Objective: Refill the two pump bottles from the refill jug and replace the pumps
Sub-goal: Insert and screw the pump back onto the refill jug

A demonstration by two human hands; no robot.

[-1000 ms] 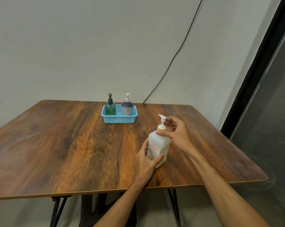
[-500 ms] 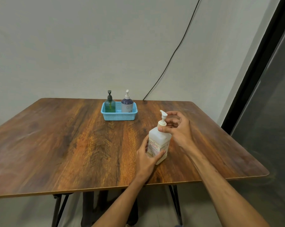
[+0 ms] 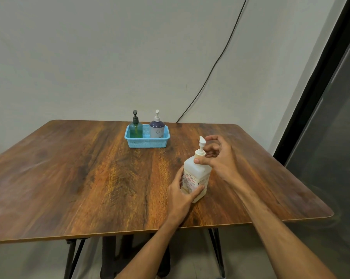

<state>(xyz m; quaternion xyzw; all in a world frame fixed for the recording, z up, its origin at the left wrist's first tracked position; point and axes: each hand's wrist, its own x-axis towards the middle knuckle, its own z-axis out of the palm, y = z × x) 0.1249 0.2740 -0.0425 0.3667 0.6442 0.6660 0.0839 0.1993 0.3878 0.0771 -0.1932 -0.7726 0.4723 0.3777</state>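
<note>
A white refill jug (image 3: 197, 174) with a white pump top (image 3: 200, 147) stands upright on the wooden table (image 3: 89, 168), right of centre. My left hand (image 3: 182, 195) is wrapped around the jug's lower body. My right hand (image 3: 218, 158) has thumb and fingers pinched on the pump collar at the jug's neck. At the back stands a blue basket (image 3: 148, 140) with two pump bottles in it: a green bottle (image 3: 135, 129) with a dark pump on the left, a purple-and-white bottle (image 3: 157, 128) with a white pump on the right.
A black cable (image 3: 216, 63) runs down the wall to the table's back edge. A dark door or panel frame (image 3: 315, 97) stands at the right. The table's front edge is near me, its right corner at the lower right.
My right hand's fingers have shifted around the pump collar, as in a turn. The left hand keeps its hold on the jug. The view has tilted slightly.
</note>
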